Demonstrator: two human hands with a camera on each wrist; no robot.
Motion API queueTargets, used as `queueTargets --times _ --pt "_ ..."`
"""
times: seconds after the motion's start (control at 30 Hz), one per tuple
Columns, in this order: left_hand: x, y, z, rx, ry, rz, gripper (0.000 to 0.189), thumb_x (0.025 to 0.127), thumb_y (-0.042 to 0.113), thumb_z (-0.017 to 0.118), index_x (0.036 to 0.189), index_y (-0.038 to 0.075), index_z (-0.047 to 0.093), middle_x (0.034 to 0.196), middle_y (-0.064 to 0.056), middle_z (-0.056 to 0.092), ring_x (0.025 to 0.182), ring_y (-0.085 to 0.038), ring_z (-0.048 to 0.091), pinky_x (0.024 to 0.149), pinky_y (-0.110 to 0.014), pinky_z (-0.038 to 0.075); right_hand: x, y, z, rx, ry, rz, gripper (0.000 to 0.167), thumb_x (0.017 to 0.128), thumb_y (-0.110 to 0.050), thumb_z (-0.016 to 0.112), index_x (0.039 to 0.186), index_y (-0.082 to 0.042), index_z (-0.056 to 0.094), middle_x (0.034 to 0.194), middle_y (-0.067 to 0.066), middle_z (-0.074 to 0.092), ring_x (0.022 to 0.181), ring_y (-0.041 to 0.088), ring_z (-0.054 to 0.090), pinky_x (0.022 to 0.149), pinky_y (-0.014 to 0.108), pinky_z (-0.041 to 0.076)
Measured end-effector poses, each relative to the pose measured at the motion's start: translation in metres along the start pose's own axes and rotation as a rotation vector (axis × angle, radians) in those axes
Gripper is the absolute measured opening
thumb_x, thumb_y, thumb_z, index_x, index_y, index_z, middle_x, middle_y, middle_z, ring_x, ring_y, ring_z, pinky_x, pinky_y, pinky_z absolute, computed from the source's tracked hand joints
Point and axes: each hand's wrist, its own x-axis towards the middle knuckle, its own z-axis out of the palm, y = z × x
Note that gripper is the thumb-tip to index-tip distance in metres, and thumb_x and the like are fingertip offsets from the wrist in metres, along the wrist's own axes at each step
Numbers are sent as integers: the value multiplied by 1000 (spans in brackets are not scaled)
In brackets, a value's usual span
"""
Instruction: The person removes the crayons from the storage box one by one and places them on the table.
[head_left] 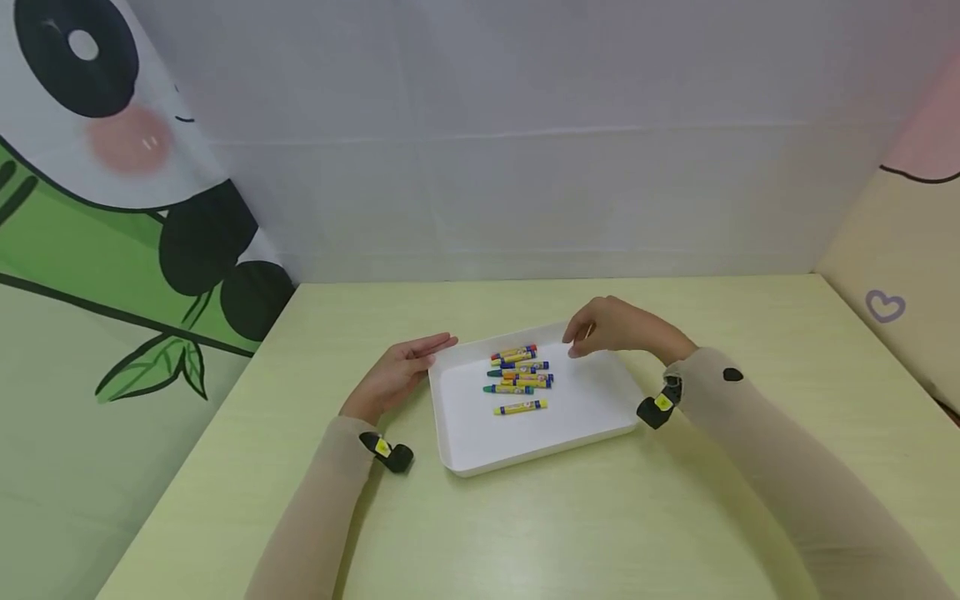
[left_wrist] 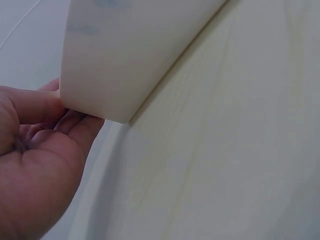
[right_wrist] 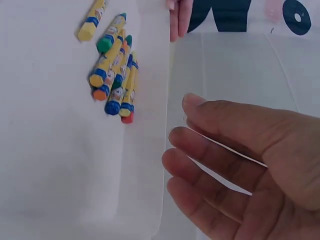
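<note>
A shallow white tray [head_left: 592, 400] sits at an angle on the table. My left hand [head_left: 397, 375] grips its left far corner; in the left wrist view the thumb and curled fingers close around the tray's edge. Inside the tray, left of its middle, lies a loose pile of crayons [head_left: 527, 376] in yellow wrappers with blue bands, their tips red, orange, blue, green and yellow. One yellow crayon [head_left: 521, 407] lies apart, closer to me. Over the far rim hovers my right hand [right_wrist: 240, 165], fingers loosely bent, nothing between thumb and fingertips.
The pale wooden table [head_left: 510, 542] extends on every side of the tray. Behind it rises a plain grey-white cloth wall [head_left: 525, 200]. A printed cartoon panel [head_left: 97, 208] stands at the left, and a beige one with a heart [head_left: 885, 307] at the right.
</note>
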Motion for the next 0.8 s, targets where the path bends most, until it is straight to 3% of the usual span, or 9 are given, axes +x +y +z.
queueTargets --times 0.43,0.8 --pt "-1 1 0 5 -10 11 46 101 -2 38 147 6 39 151 -9 41 143 -24 33 115 -39 31 24 -38 29 -132 -227 -151 4 82 -14 76 86 -13 75 83 -5 68 76 8 56 68 21 49" --pt "1 -1 -2 -12 -38 29 46 101 -2 37 147 4 38 152 -11 39 143 -24 33 114 -39 32 37 -39 49 -191 -330 -121 8 79 -18 80 83 -17 73 84 -7 63 80 10 51 74 23 45"
